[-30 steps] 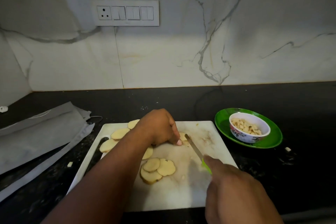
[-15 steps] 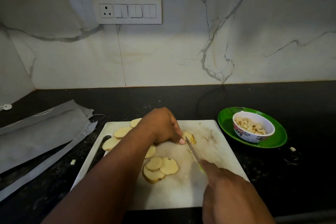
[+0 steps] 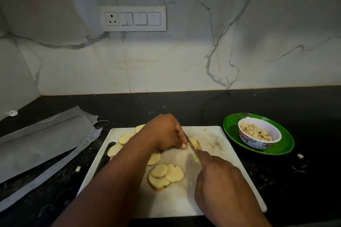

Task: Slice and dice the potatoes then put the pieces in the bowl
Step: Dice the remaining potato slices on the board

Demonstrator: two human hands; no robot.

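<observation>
Two hands are shown at work on a white cutting board [image 3: 212, 190]. The left hand [image 3: 164, 132] is curled over a potato piece [image 3: 193, 143], its fingertips pinning that piece to the board. The right hand [image 3: 221, 186] is closed round the green handle of a knife [image 3: 191, 148], whose blade runs away from the body and slightly leftward, touching the piece just right of the left fingertips. The piece thus lies ahead of the right hand, and the cut line is set along the blade's long axis; how deep the edge sits cannot be told, the blade being largely hidden. Uncut slices [image 3: 166, 175] are spread on the near and left board. The bowl [image 3: 258, 143], already part filled, stands on a green plate [image 3: 284, 145] well right of the board, nearer the right hand.
</observation>
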